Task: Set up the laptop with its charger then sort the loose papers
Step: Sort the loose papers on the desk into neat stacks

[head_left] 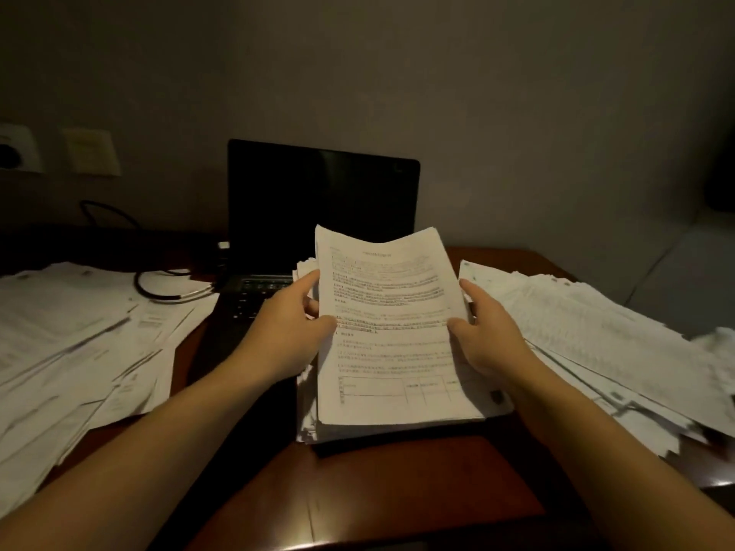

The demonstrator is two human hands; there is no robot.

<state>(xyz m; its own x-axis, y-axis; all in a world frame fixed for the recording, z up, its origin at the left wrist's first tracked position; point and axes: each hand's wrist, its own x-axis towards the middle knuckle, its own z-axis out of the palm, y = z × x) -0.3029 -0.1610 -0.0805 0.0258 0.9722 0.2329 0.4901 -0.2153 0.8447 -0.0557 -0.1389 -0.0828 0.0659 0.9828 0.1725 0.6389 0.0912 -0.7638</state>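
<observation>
The scene is dimly lit, and the print on the top sheet is too blurred to be read. The stack of papers (391, 332) is held at the middle of the desk (397, 491), in front of the open laptop (322, 192), whose screen is dark. Part of the keyboard is covered by the stack and the left hand (290, 328).

The stack is pinched at its left edge by the left hand and at its right edge by the right hand (489, 332). Each thumb is pressed on the front sheet, and one finger is seen along each edge. The remaining fingers are hidden behind the paper.

The long axis of the stack runs from near to far. Its top edge is raised and points toward the laptop screen. Its near edge meets a further pile below; contact cannot be confirmed.

Loose sheets (71, 344) are spread on the left and cut off by the frame edge. Another spread (596, 332) lies on the right, likewise cut off. A looped cable (167, 288) lies left of the laptop; its connection cannot be made out.
</observation>
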